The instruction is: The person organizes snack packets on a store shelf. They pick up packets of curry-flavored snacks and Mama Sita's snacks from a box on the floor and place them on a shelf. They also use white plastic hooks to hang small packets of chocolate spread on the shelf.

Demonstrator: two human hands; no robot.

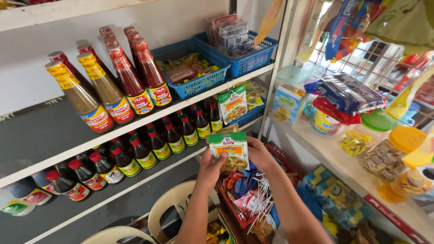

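top shelf: bare grey stretch of shelf board point(40, 131) left of the tall brown sauce bottles point(97, 97) | middle shelf: row of dark red-capped bottles point(149, 144) fills the front edge | below: cream plastic chair back point(174, 201) blocks the way

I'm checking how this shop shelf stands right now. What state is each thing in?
Left hand: gripping the sachet's left edge.
Right hand: gripping its right edge.
Seasoning sachet: sealed, upright, held off the shelf.
Hanging sachet: sealed, hung from the upper shelf edge.
Sauce bottles: capped, upright, in rows.
Dark bottles: capped, upright, lined up.
Blue baskets: filled with packets.
Clear jar: orange lid on.
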